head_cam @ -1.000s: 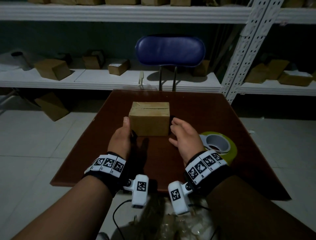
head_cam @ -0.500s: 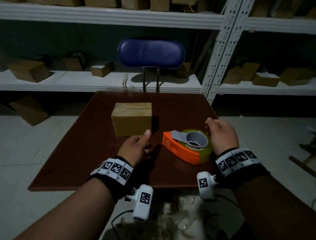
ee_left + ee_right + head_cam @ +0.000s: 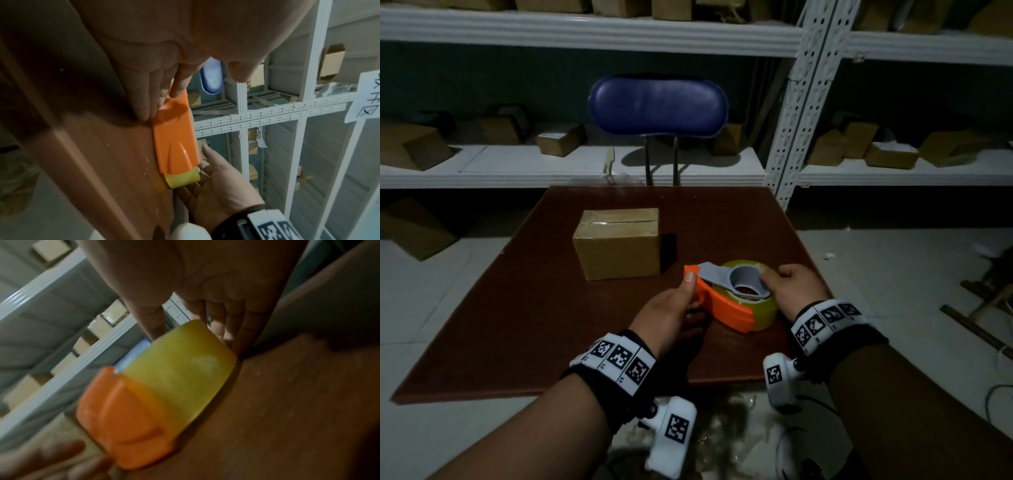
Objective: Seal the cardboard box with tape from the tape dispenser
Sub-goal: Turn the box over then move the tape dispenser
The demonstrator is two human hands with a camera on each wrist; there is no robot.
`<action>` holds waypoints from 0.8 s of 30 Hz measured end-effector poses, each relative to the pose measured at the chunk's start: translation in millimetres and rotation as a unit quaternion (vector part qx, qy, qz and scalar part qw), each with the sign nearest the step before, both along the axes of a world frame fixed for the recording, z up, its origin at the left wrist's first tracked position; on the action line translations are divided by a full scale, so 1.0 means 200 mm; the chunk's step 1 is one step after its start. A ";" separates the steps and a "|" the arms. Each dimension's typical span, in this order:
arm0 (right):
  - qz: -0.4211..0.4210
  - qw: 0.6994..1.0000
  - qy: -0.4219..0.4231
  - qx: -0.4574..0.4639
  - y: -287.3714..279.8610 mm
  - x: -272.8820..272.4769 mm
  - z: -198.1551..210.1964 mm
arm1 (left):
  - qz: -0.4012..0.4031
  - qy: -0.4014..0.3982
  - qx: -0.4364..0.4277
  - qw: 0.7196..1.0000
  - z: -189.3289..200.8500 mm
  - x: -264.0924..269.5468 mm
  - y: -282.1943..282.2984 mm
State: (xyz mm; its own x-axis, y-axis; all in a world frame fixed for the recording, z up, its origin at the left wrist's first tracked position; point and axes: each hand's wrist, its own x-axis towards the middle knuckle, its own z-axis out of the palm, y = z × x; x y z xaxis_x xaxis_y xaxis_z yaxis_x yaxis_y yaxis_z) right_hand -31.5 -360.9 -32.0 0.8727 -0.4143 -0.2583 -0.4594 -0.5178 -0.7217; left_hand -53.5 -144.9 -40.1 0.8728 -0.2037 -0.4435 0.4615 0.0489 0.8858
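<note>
A closed cardboard box stands on the brown table, with a seam along its top. To its right and nearer me lies the tape dispenser, orange at the front, with a yellow tape roll and a grey hub. My left hand holds the orange front end, thumb on the tip and fingers against its side. My right hand grips the roll end, thumb on the grey hub and fingers curled behind the roll.
A blue-backed chair stands behind the table's far edge. White metal shelving with several cardboard boxes runs along the wall. Another box lies on the tiled floor at left. Cables and clutter lie below the table's near edge.
Both hands have left the box. The right hand took hold of the dispenser's roll end; the left hand moved right from beside the box onto its orange front.
</note>
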 end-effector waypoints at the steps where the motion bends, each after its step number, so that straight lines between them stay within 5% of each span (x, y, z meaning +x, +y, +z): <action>1: 0.005 1.000 0.005 -0.013 0.01 0.00 0.00 | 0.003 -0.004 -0.001 1.000 0.00 0.00 0.00; 13: 0.013 0.999 -0.011 -0.043 0.00 -0.05 0.02 | -0.067 -0.070 0.023 0.995 -0.01 -0.02 -0.04; 24: -0.060 0.997 -0.007 -0.042 -0.24 -0.21 0.04 | -0.093 -0.009 -0.117 0.989 0.02 -0.07 -0.30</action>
State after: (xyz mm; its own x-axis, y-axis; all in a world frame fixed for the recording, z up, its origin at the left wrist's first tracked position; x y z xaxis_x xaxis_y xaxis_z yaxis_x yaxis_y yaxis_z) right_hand -73.5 -409.5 -24.0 0.8186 -0.5360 -0.2064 -0.5123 -0.5189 -0.6844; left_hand -66.5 -205.9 -35.6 0.8184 -0.4567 -0.3487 0.4652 0.1704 0.8686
